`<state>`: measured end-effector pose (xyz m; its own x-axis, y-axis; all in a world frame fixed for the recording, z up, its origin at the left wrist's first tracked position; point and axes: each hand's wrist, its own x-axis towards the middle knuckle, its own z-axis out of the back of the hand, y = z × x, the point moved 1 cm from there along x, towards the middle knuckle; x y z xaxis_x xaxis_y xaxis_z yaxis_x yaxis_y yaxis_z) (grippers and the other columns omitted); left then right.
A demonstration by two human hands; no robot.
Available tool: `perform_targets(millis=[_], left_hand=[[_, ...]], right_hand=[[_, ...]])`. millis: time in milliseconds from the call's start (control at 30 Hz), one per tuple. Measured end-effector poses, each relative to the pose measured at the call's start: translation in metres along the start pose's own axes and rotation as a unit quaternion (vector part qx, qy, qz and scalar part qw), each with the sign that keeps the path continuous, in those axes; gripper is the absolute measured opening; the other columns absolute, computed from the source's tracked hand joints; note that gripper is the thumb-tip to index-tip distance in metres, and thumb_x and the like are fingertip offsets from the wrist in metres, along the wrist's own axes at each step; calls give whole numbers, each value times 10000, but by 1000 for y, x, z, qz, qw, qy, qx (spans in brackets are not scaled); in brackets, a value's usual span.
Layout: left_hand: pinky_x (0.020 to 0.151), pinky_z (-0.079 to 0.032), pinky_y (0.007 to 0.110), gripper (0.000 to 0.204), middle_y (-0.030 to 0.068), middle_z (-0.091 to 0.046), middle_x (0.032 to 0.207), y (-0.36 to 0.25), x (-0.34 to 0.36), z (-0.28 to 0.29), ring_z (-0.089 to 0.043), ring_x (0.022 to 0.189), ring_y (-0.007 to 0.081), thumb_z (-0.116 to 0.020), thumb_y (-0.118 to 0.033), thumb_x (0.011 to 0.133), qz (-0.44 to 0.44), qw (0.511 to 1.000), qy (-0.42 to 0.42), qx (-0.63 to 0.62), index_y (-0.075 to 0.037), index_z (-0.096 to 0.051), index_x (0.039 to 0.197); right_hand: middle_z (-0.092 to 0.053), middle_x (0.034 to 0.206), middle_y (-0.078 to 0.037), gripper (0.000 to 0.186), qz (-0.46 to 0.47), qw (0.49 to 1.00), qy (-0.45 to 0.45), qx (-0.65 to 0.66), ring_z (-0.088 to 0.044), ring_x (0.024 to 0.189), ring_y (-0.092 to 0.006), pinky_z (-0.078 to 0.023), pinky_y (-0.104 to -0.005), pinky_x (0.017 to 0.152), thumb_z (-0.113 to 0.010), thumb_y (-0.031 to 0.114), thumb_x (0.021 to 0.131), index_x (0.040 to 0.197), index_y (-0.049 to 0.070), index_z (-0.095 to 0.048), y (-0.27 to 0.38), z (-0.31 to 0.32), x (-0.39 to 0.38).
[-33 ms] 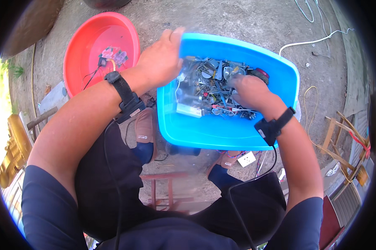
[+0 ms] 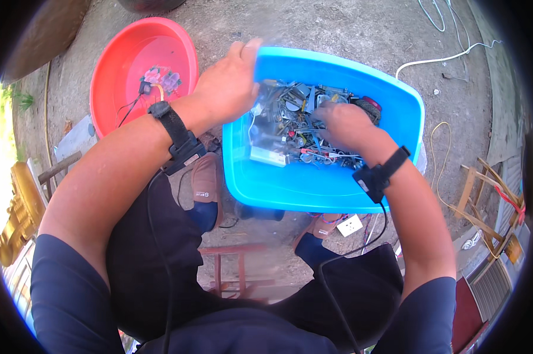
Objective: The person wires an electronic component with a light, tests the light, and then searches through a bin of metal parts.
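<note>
A blue plastic tub [image 2: 314, 192] sits in front of my feet, holding a heap of small metal hardware [image 2: 293, 121] with several tools and loose parts. On its left far edge my left hand [image 2: 231, 82] is closed over the rim. My right hand [image 2: 346, 124] reaches down into the heap, toward its right side. Its fingertips are smeared and partly hidden, so whether they hold a piece does not show. Beside that hand, against the tub's far wall, lies a dark round part with a red piece [image 2: 370, 106]. A pale box-shaped piece [image 2: 269, 156] rests at the heap's near left.
A red basin [image 2: 110, 76] with a flower print and a dark cable stands left of the tub. White cord [image 2: 437, 61] lies on the ground at the right. A wooden frame [image 2: 482, 200] is farther right, and a white socket plate [image 2: 350, 225] lies near my right foot.
My right hand has shifted slightly left within the heap, its wrist moving along. My left hand and the tub stay in place.
</note>
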<state>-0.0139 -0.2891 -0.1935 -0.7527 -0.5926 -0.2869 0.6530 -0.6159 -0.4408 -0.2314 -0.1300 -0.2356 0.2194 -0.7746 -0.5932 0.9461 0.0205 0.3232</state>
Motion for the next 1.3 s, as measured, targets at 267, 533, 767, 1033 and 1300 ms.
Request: perform_targets(millis=[267, 533, 767, 1033, 1300], left_hand=[[1031, -494, 504, 776, 277, -472, 1372, -1, 1, 3, -569, 1208, 484, -682, -137, 897, -3, 1000, 2, 3, -25, -270, 1544], [1012, -503, 506, 782, 276, -475, 1348, -1, 1, 4, -581, 1176, 479, -683, -148, 897, 19, 1000, 10, 10, -20, -265, 1546], [1016, -502, 505, 781, 272, -480, 1349, -10, 5, 5, -576, 1194, 480, -680, -146, 897, 7, 1000, 16, -2, -18, -262, 1544], [1023, -498, 505, 778, 264, -477, 1357, 0, -1, 5, -565, 1216, 471, -677, -141, 894, 3, 1000, 2, 10, -12, -267, 1543], [1008, -504, 502, 779, 265, -482, 1345, 2, 0, 3, -569, 1207, 462, -679, -137, 888, 8, 1000, 6, 8, 2, -270, 1538]], right_hand=[[-676, 1175, -121, 370, 86, 979, -167, 76, -685, 1085, -329, -556, -470, 911, -768, 224, 818, 1152, 86, -689, 68, -34, 82], [-649, 1204, -142, 578, 2, 984, -151, 94, -642, 1149, -375, -543, -477, 927, -871, 349, 692, 1175, 117, -653, 79, -39, 94], [-675, 1270, -142, 502, 40, 986, -49, 156, -727, 1044, -327, -599, -458, 828, -712, 247, 885, 1345, 122, -555, 50, -66, 91], [-706, 1181, -111, 378, 141, 989, -14, -34, -718, 1065, -329, -599, -453, 805, -705, 84, 835, 1208, 144, -674, 61, -8, 52], [-741, 1003, -98, 245, 32, 991, 103, -74, -733, 930, -320, -591, -460, 784, -690, 99, 792, 1030, 138, -734, 20, -32, -1]])
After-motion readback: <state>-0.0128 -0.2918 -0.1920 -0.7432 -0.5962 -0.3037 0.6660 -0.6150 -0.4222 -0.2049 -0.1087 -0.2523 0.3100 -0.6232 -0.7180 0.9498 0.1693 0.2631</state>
